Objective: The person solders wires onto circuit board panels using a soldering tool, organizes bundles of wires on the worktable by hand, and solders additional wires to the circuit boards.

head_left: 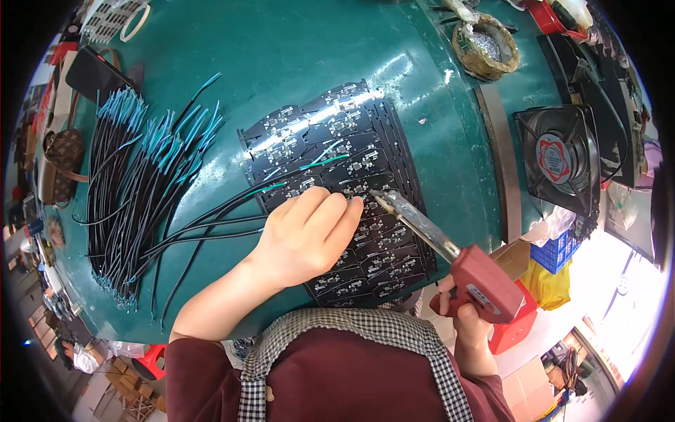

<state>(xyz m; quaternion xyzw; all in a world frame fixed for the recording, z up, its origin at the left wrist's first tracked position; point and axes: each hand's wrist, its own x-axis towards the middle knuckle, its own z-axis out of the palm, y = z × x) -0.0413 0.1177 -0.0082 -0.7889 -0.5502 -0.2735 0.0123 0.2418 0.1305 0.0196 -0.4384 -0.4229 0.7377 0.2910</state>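
My left hand (302, 235) is closed in a pinch over a panel of black circuit boards (344, 126). A black cable (239, 234) runs in under this hand; its end is hidden by the fingers. My right hand (470, 325) grips a red soldering gun (489, 285) by its handle. The iron's tip (383, 200) is at the boards, just right of my left fingertips. Several cables lie across the panel, with blue-green wire ends (323, 163) on it. A large bundle of black cables (116, 204) with blue-green ends lies to the left.
Everything rests on a green table mat (281, 42). A round pot with grey-silver contents (486, 46) stands at the far right. Nearer on that side are a metal strip (499, 162) and a black fan (559, 158). A dark phone (98, 74) and brown bag (63, 165) sit far left.
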